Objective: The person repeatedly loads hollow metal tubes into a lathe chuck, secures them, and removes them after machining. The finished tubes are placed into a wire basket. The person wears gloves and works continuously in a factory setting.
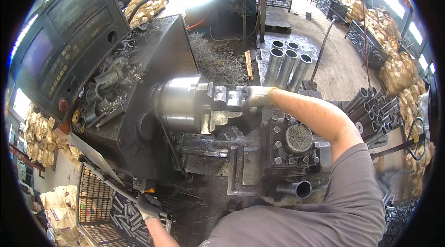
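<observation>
My right hand [257,97], in a pale work glove, reaches across to the jaws [225,98] of a shiny lathe chuck [181,101]. Its fingers curl against the jaw ends, and whatever they hold there is hidden. Low on the left, my left hand [149,205] wears a dark-stained glove and is closed around a long metal bar [121,192]. That bar slants along the edge of a basket [95,200] in which many short metal tubes [125,221] lie. An open tube end [168,218] shows just beside the glove.
A tool post [289,142] with bolts stands below my right forearm, with a tube [296,189] nearer me. Upright tubes [288,64] stand behind; more tubes [371,112] are stacked right. A control panel [65,38] fills the upper left. Metal shavings [218,59] heap behind the chuck.
</observation>
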### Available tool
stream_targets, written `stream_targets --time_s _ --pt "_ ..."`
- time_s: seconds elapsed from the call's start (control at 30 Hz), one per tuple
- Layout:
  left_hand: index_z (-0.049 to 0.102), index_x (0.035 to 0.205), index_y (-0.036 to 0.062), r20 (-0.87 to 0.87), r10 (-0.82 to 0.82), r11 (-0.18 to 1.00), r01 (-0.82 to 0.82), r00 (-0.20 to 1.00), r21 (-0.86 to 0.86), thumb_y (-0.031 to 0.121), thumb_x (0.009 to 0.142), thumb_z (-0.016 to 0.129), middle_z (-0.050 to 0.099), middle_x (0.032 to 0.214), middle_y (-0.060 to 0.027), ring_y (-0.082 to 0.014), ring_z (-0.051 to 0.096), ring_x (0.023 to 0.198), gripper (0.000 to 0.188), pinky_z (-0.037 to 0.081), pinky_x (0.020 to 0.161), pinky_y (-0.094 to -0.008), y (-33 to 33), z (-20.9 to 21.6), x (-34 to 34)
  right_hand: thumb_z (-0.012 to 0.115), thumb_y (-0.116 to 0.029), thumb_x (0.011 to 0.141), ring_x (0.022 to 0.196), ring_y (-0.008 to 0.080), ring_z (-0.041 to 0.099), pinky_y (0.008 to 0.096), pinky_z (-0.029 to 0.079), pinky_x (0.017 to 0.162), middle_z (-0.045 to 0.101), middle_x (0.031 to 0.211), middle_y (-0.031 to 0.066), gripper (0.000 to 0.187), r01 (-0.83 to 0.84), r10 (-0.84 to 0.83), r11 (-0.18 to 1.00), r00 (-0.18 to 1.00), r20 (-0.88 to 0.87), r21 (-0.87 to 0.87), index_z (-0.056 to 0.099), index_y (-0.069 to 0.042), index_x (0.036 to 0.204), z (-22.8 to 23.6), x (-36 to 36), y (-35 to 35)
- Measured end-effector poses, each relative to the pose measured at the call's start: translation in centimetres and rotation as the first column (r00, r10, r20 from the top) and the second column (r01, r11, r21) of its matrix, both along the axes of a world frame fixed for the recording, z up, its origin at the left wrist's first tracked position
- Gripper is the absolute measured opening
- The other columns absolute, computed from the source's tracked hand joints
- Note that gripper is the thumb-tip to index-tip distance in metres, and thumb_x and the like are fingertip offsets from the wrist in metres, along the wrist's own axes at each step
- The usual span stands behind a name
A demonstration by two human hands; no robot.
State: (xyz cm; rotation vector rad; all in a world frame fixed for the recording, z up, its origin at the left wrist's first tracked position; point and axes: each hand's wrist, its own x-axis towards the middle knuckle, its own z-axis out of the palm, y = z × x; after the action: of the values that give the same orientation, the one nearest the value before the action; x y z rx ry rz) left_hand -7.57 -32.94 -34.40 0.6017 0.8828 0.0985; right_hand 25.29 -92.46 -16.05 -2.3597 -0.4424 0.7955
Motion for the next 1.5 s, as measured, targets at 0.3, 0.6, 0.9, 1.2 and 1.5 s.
stream_targets --time_s 0.3,0.6,0.9,1.2,1.5 --pt "0.068 0.108 0.0129 -0.121 0.036 0.791 0.046 0.992 0.61 0.042 0.107 0.063 0.064 0.085 -0.0003 -0.0143 0.059 0.065 0.03 0.05 0.058 -0.0303 -2.4 0.0 0.5 0.086 -0.039 0.084 0.125 0.0345 0.07 0.0438 0.055 0.108 0.071 0.136 0.0238 0.098 0.36 -0.328 0.933 0.853 0.405 -0.003 0.041 0.001 0.161 7.2 -8.1 -2.1" --pt "0.064 0.128 -0.0091 0.434 -0.323 -0.659 -0.529 0.841 0.535 0.002 0.097 0.071 0.072 0.109 -0.0242 -0.0428 0.07 0.098 0.034 0.057 0.091 -0.0491 -6.2 23.1 5.0 0.071 -0.007 0.096 0.108 0.0181 0.073 0.0306 0.057 0.096 0.075 0.126 0.0156 0.052 0.562 -0.891 0.426 0.398 0.22 0.709 0.059 0.005 0.145 9.0 -29.6 -8.7" --pt "0.018 0.172 0.0076 -0.304 0.016 -0.798 0.195 0.953 0.57 0.036 0.108 0.054 0.076 0.117 -0.0304 -0.0431 0.077 0.104 0.079 0.059 0.092 -0.0536 2.7 35.8 29.2 0.07 -0.004 0.094 0.104 0.0175 0.073 0.0303 0.06 0.091 0.076 0.117 0.0137 0.045 0.677 -0.968 0.22 0.239 0.073 0.702 0.065 0.008 0.137 1.2 -41.6 -10.0" --pt "0.069 0.127 -0.0031 0.351 -0.627 -0.385 -0.668 0.696 0.637 0.007 0.106 0.068 0.075 0.105 -0.0108 -0.0219 0.072 0.088 0.023 0.062 0.08 -0.0349 -11.7 26.0 10.3 0.077 0.001 0.089 0.106 0.0165 0.074 0.0312 0.06 0.095 0.079 0.12 0.0149 0.05 0.752 -0.931 0.327 0.359 0.06 0.572 0.065 0.005 0.138 0.6 -46.7 -7.4" --pt "0.078 0.115 0.0019 -0.5 -0.502 0.348 0.694 0.706 0.63 0.02 0.097 0.07 0.078 0.087 -0.0108 -0.0155 0.073 0.074 0.027 0.061 0.071 -0.0333 -19.8 -6.2 -20.9 0.092 -0.016 0.075 0.116 0.0372 0.075 0.0451 0.059 0.1 0.072 0.134 0.0232 0.084 0.411 -0.554 0.826 0.718 0.422 0.385 0.055 -0.003 0.148 -5.0 -41.7 -5.6"
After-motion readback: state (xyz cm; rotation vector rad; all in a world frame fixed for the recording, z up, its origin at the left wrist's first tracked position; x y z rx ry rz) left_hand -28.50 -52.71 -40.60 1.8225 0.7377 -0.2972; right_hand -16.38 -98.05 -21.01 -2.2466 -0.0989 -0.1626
